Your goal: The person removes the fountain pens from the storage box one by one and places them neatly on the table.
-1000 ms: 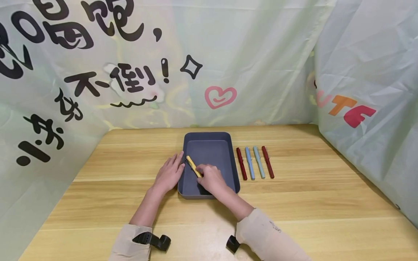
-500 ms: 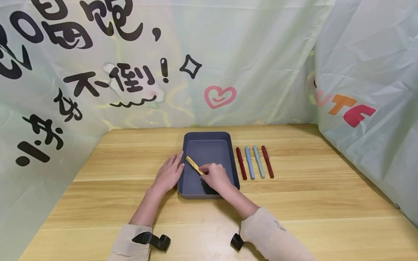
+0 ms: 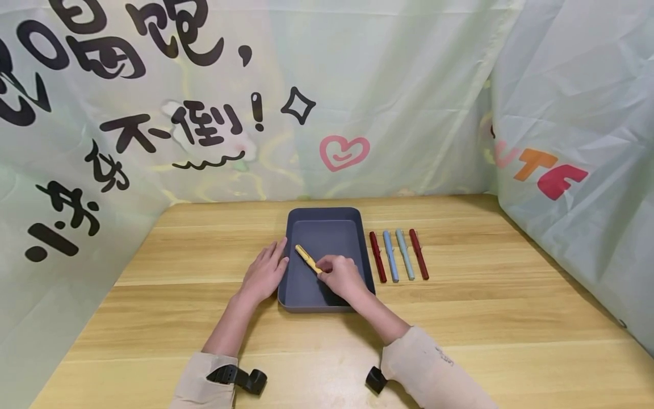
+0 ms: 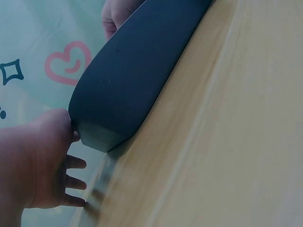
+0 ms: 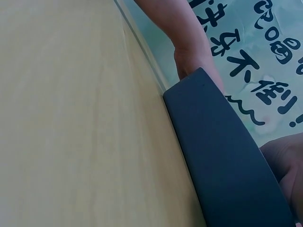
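A dark grey-blue tray point(image 3: 327, 233) lies on the wooden table, its long sides running away from me. Inside it, my right hand point(image 3: 341, 277) pinches the near end of a yellow pen point(image 3: 307, 259), which slants toward the far left. The fingers cover that end of the pen. My left hand point(image 3: 264, 271) rests with straight fingers against the tray's left side. In the left wrist view the thumb of the left hand point(image 4: 42, 161) touches the tray's corner. The tray wall point(image 5: 222, 156) hides most of the right hand point(image 5: 286, 163) in the right wrist view.
Right of the tray lie several pens side by side: a dark red pen point(image 3: 378, 257), a blue pen point(image 3: 391, 255), a pale green pen point(image 3: 405, 254) and another dark red pen point(image 3: 419, 254). Printed cloth point(image 3: 409, 102) hangs behind and at both sides of the table point(image 3: 485, 272).
My right hand has shifted a little to the right inside the tray, and the yellow pen has moved right with it. The left hand and the row of pens stay where they were.
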The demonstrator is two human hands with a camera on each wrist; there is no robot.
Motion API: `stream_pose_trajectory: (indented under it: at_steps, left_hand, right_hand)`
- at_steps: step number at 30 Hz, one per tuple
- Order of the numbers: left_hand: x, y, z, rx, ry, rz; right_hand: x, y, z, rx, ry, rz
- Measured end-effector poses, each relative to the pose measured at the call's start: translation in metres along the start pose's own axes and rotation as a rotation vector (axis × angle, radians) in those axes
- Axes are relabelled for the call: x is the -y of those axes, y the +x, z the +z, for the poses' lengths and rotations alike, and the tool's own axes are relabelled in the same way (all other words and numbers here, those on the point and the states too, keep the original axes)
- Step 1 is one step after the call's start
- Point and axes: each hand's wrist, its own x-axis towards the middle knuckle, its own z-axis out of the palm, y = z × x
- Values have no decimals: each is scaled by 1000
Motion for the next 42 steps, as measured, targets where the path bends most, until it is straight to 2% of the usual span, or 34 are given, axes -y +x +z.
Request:
stream_pose_trajectory:
  at_steps: [11, 17, 27, 42]
  left_hand:
    - [0, 1, 1, -2, 9, 0]
    - [-1, 0, 1, -7, 5, -2]
    - [0, 1, 1, -3, 8, -1]
    - [1, 1, 2, -7, -2, -5]
  right_hand:
    - [-4, -1, -5, 20, 94, 49]
    - [-3, -3, -9, 7, 90, 16]
    - [-1, -7, -17, -11, 118, 24]
    - [-4, -12, -26, -70, 99, -17]
